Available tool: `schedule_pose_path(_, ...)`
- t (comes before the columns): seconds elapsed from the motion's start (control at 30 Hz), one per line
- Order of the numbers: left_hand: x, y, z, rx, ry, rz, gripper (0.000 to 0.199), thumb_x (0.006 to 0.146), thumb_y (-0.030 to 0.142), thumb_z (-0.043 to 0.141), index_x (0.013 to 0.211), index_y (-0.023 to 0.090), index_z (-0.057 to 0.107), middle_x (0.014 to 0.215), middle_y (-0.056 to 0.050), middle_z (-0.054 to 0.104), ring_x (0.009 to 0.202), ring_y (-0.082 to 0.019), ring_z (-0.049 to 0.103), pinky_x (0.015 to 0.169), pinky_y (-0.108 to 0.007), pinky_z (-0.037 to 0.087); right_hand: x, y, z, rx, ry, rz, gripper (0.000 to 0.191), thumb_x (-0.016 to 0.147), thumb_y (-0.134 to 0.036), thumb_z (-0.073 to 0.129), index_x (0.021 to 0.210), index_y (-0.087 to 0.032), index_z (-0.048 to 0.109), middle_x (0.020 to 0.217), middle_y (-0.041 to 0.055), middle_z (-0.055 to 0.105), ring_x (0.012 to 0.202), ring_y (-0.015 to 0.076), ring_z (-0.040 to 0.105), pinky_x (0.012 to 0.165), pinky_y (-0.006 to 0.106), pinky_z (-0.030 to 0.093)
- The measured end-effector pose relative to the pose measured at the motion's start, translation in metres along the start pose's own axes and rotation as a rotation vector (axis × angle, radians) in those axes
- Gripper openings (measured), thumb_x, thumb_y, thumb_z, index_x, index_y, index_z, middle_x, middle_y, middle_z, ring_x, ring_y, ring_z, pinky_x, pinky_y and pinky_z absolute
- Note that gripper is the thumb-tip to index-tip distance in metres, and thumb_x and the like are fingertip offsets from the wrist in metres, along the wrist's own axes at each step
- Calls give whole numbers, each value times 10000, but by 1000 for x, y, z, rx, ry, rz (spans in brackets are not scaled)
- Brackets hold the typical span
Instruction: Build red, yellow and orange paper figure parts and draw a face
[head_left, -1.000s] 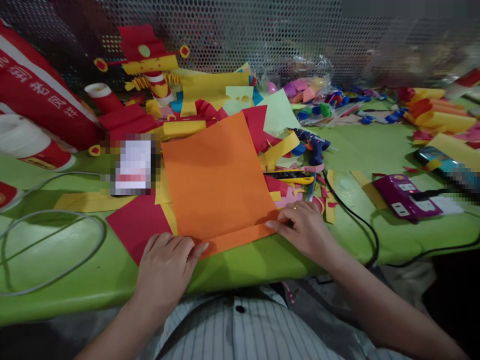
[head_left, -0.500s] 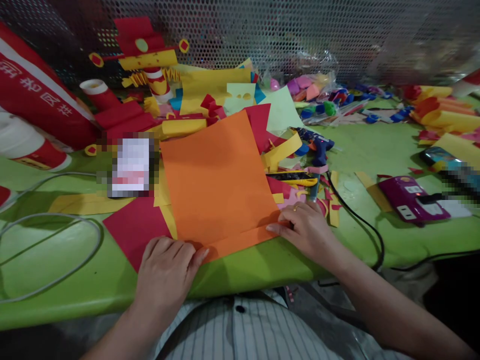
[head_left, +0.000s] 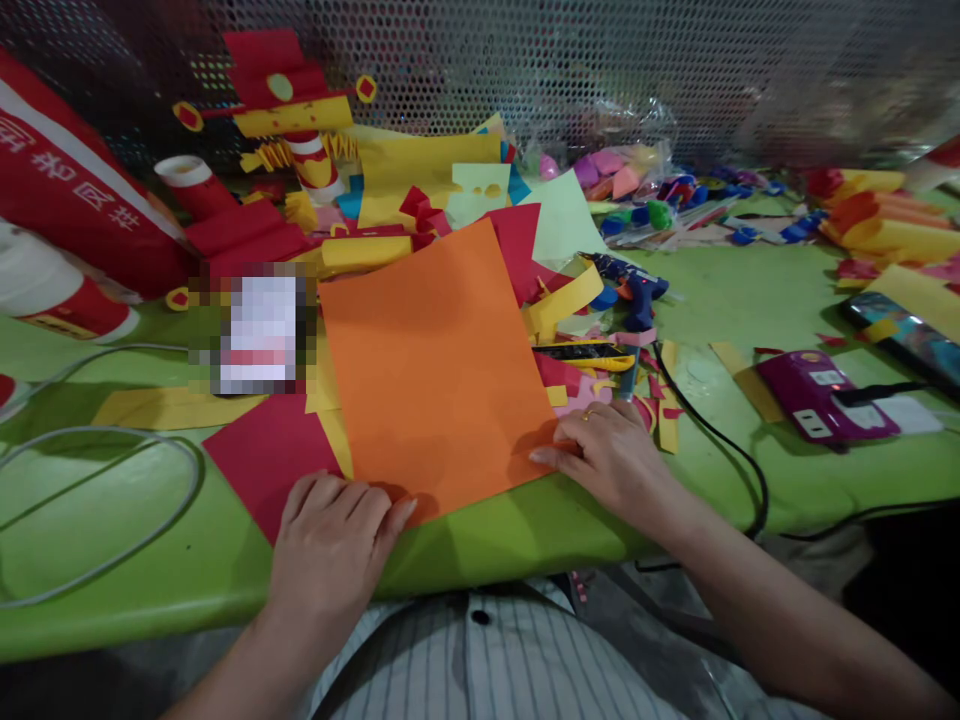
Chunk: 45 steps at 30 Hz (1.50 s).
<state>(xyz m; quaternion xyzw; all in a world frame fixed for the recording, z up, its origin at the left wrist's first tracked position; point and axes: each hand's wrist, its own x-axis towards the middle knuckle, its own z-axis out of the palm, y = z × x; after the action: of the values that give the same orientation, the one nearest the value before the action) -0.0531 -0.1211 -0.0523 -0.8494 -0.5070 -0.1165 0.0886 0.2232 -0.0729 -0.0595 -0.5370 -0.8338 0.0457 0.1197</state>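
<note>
A large orange sheet of paper [head_left: 439,370] lies before me, its near edge close to the front of the green table. My left hand [head_left: 337,520] pinches its near left corner, with the thumb on the paper and the fingers bent. At the near right corner, my right hand [head_left: 607,450] pinches the sheet between thumb and curled fingers. A dark red sheet [head_left: 274,460] sticks out on the left, partly under my left hand. Yellow paper [head_left: 322,380] shows beneath the orange sheet's left edge.
Behind stand a red and yellow paper figure [head_left: 289,100] and paper cups [head_left: 67,290]. A phone [head_left: 259,335] lies left. To the right are a yellow cutter [head_left: 592,355], a blue glue gun [head_left: 641,290], paper scraps and a purple power strip [head_left: 825,400] with cables.
The strip along the orange sheet's near edge, set off by a crease line earlier, now looks level with the rest. Both hands stay almost in place.
</note>
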Motion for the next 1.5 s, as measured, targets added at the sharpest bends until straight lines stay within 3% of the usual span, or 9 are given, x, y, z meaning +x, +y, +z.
schedule_pose_path(0.4, 1, 0, -1, 8, -34, -9, 290, 880, 341, 444, 632, 229, 542, 555, -8, 549, 622, -192, 481, 689, -382, 401, 0, -1, -1, 2, -12, 10, 495, 865, -563, 364, 608, -194, 569, 579, 35, 592, 641, 191, 525, 653, 330, 315)
schedule_pose_path(0.53, 7, 7, -6, 131, 68, 19, 185, 855, 242, 469, 966, 232, 618, 893, -83, 635, 855, -254, 531, 765, -426, 384, 0, -1, -1, -16, -2, 3, 461, 862, -541, 405, 612, -193, 578, 588, 38, 605, 643, 194, 528, 663, 333, 311)
schedule_pose_path(0.63, 15, 14, -14, 125, -3, 213, 421, 821, 83, 416, 1156, 300, 551, 1044, -65, 615, 902, -237, 540, 749, -384, 379, 0, -2, -2, -56, 1, -14, 440, 848, -536, 440, 610, -193, 577, 579, 34, 602, 636, 194, 535, 664, 333, 306)
schedule_pose_path(0.7, 19, 19, -17, 65, -117, 343, 451, 804, 38, 379, 1151, 259, 563, 1020, -45, 626, 839, -196, 553, 701, -330, 392, 0, -2, -2, -83, 1, -23, 437, 842, -541, 447, 608, -194, 573, 577, 32, 603, 632, 192, 538, 662, 332, 304)
schedule_pose_path(0.8, 23, 27, -18, -11, -214, 391, 463, 768, -9, 345, 1110, 183, 591, 1031, -55, 630, 782, -171, 557, 650, -297, 408, -1, -2, 0, -117, 12, -19, 441, 848, -542, 434, 605, -196, 562, 583, 32, 609, 634, 190, 544, 681, 339, 311)
schedule_pose_path(0.97, 23, 48, -9, -34, -134, 378, 429, 705, -42, 323, 914, 106, 667, 976, -107, 650, 818, -187, 568, 676, -288, 453, -1, -7, -4, -153, 67, 26, 368, 840, -521, 466, 801, -182, 601, 765, 78, 663, 741, 238, 579, 736, 395, 357)
schedule_pose_path(1.07, 23, 57, -6, 13, -63, 399, 420, 722, -28, 306, 862, 68, 690, 975, -142, 662, 807, -209, 590, 669, -300, 478, -1, -16, -10, -186, 138, -203, 207, 895, -310, 452, 949, -188, 610, 1015, 98, 661, 915, 262, 568, 844, 453, 346)
schedule_pose_path(1.2, 23, 59, -7, 53, -68, 423, 451, 751, -13, 272, 889, 64, 695, 975, -153, 678, 852, -231, 614, 714, -314, 490, -1, -29, -11, -72, 59, -706, 260, 909, -127, 376, 957, -146, 631, 968, 58, 681, 852, 182, 586, 826, 348, 423)
schedule_pose_path(1.5, 10, 57, -5, 66, -15, 314, 464, 758, -23, 262, 971, 63, 666, 1033, -139, 679, 867, -210, 630, 648, -271, 500, -5, -30, -5, -41, 43, -740, 324, 899, -86, 343, 1059, -84, 624, 1010, 76, 693, 905, 182, 617, 762, 297, 521)
